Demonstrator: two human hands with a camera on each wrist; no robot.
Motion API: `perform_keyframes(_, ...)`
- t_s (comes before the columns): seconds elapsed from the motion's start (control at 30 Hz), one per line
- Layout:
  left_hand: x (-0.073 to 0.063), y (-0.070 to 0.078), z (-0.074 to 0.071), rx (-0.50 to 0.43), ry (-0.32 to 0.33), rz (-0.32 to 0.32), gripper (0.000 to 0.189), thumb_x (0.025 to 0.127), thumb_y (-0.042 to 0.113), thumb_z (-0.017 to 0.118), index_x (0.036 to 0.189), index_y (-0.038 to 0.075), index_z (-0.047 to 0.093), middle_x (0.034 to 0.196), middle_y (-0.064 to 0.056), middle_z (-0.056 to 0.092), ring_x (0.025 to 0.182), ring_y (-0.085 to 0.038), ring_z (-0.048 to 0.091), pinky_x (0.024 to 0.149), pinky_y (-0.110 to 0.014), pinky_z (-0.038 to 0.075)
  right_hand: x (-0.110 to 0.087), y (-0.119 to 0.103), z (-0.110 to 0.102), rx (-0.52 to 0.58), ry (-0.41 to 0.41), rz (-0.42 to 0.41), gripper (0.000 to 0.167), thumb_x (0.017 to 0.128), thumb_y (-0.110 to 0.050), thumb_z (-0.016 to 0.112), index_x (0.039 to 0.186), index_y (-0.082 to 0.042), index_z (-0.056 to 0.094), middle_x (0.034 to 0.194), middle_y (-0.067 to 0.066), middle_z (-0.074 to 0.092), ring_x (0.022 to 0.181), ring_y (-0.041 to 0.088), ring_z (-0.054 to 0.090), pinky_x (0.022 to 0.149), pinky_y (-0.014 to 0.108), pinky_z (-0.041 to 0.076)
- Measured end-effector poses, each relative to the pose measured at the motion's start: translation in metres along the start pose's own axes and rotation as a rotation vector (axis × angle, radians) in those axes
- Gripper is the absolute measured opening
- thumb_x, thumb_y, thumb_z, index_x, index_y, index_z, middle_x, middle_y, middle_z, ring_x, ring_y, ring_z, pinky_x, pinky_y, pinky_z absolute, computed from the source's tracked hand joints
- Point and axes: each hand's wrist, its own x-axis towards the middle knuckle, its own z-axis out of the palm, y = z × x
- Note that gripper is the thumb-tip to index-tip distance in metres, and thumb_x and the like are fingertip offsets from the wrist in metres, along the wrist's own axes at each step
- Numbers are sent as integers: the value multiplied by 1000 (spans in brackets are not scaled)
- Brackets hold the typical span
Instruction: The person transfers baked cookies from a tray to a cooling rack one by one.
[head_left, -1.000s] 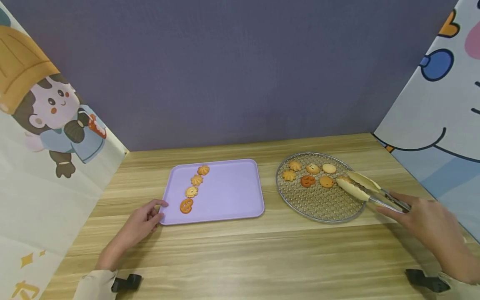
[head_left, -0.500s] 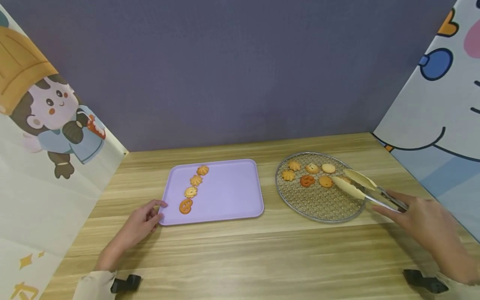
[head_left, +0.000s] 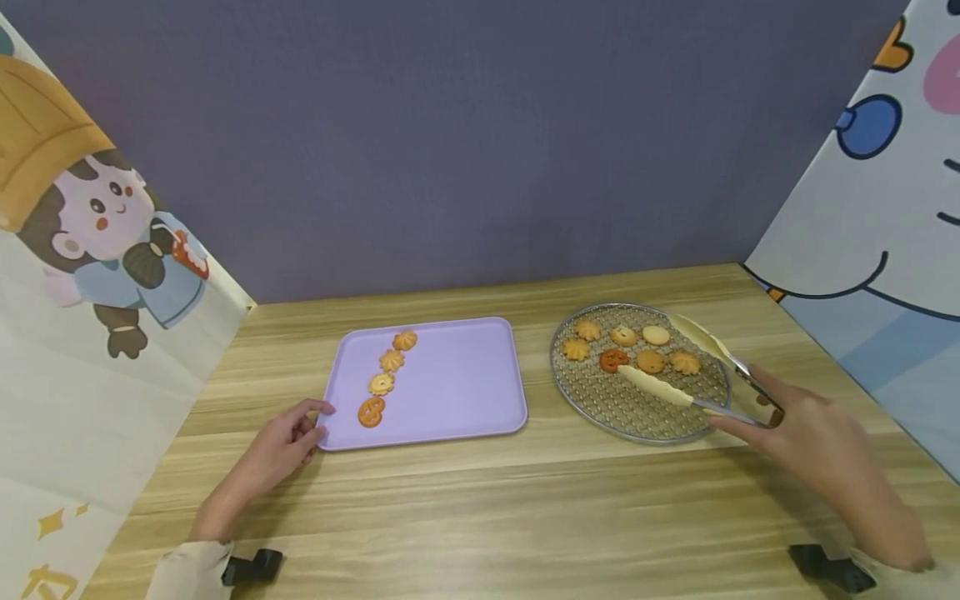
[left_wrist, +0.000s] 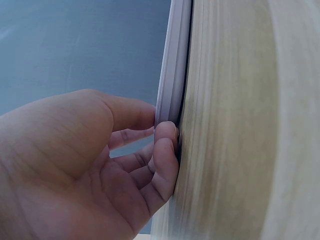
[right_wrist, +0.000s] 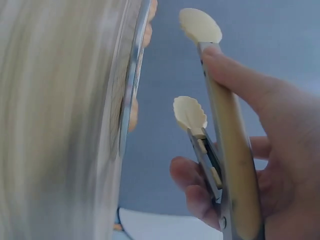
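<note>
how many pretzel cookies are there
2: a brown pretzel cookie toward the near left corner of the purple tray, and a redder pretzel cookie on the round mesh rack. None seems hidden.

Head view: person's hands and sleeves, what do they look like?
Left hand and right hand are gloveless. Both sleeves are pale cream; a black, blocky device sits at each cuff. No cables visible.
</note>
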Motion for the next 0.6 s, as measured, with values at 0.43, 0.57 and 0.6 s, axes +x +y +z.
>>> perform_keyframes(0.43, 0, 0, 0, 4, 5, 8, 29, 98, 2, 57, 127, 2, 57, 76, -6, 55, 59, -14, 53, 49, -24, 45, 8, -49, 4, -73, 73, -226, 93, 69, -59, 83, 139, -4, 55, 74, 7, 63, 56, 13, 51, 40, 26, 31)
perform_keyframes(0.57, 0, -1, 0, 7, 6, 9, 29, 99, 2, 56, 128, 3, 57, 76, -6, 55, 60, -14, 53, 49, -24, 45, 13, -63, 7, -94, 89, -296, 94, 67, -61, 83, 138, -5, 57, 92, 18, 69, 55, 16, 52, 39, 26, 31)
perform_keyframes(0.6, 0, -1, 0, 8, 6, 9, 29, 99, 2, 56, 128, 3, 57, 76, -6, 55, 60, -14, 53, 49, -24, 45, 15, -66, 8, -96, 92, -311, 93, 67, -61, 83, 137, -5, 57, 99, 21, 69, 55, 18, 55, 39, 26, 32)
